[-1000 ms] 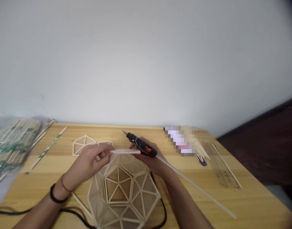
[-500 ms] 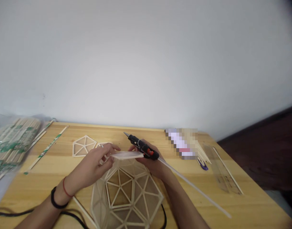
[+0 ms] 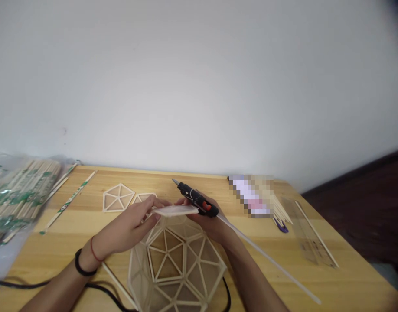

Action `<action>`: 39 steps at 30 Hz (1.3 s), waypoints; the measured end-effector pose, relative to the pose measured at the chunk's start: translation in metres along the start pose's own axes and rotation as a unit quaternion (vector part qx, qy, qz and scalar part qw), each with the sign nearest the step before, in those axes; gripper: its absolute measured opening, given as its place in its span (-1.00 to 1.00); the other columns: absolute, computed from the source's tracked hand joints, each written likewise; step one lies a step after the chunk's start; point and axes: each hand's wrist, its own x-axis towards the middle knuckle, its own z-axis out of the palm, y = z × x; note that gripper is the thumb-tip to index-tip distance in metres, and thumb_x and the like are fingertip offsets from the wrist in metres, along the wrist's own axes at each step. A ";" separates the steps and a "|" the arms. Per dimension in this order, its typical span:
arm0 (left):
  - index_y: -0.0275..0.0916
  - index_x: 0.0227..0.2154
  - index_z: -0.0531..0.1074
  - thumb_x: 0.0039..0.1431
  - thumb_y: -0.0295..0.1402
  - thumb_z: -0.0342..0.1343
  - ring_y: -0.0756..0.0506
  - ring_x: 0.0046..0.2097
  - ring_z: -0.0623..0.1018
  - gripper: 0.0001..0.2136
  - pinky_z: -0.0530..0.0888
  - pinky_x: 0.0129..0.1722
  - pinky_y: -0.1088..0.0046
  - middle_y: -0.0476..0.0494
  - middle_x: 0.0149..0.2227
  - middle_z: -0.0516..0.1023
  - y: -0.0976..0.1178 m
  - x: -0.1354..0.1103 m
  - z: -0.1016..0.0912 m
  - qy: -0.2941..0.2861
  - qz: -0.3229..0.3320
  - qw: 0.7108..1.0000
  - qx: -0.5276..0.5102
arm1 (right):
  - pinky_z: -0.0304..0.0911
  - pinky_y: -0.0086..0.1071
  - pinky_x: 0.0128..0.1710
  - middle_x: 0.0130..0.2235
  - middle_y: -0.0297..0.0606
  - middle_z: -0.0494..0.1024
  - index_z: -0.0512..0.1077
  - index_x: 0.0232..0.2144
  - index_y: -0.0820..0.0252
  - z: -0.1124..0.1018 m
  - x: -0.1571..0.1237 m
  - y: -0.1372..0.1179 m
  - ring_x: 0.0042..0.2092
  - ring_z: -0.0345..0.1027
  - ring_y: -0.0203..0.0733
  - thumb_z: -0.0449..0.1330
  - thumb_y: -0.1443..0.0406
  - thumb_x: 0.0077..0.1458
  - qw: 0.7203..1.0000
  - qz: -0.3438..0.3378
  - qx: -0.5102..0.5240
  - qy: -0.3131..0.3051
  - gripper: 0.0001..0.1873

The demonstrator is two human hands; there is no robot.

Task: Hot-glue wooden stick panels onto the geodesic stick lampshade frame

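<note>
A bowl-shaped frame of thin wooden sticks, its sections backed with pale sheet, stands in front of me. At its far rim a pale panel is seen nearly edge-on. My left hand pinches that panel's left end between thumb and fingers. Wrapped in my right hand is a black hot glue gun, nozzle pointing up and left, away from the panel. A long translucent glue stick trails from its back. Right fingers also reach the panel's right end; their contact is partly hidden.
Two pentagon stick frames lie behind my left hand, one partly covered. Bagged chopsticks sit at left beside a wrapped pair. A black cord crosses the front. At right are loose sticks and a clear case.
The left fingers have closed in on the panel's left end and lie flatter along it. The glue gun stays in my right hand. The whole view has shifted slightly.
</note>
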 end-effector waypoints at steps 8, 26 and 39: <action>-0.11 0.24 0.35 0.45 -0.35 -0.13 -0.14 0.16 0.54 -0.62 0.43 0.17 0.27 -0.21 0.19 0.52 -0.003 -0.001 -0.001 -0.015 0.011 0.999 0.036 | 0.34 -0.30 -0.20 -0.21 -0.18 0.67 0.43 -0.36 0.15 0.001 0.001 0.000 -0.21 0.51 -0.12 0.45 0.17 -0.04 1.000 0.000 0.007 0.003 -0.69; -0.07 0.25 0.37 0.43 -0.34 -0.06 -0.18 0.19 0.53 -0.61 0.46 0.21 0.22 -0.18 0.22 0.52 -0.006 -0.002 0.001 0.013 0.005 0.999 0.031 | 0.36 -0.30 -0.21 -0.24 -0.23 0.65 0.49 -0.32 0.16 -0.001 0.002 0.001 -0.23 0.50 -0.14 0.46 0.18 -0.05 1.000 0.003 -0.012 0.001 -0.71; -0.11 0.22 0.40 0.40 -0.40 -0.04 -0.17 0.14 0.56 -0.62 0.49 0.15 0.25 -0.20 0.16 0.56 -0.006 -0.002 0.002 0.019 0.007 0.999 0.043 | 0.34 -0.30 -0.27 -0.30 -0.25 0.62 0.51 -0.33 0.16 0.002 0.001 0.000 -0.30 0.46 -0.15 0.47 0.11 -0.09 0.999 0.011 -0.031 0.029 -0.66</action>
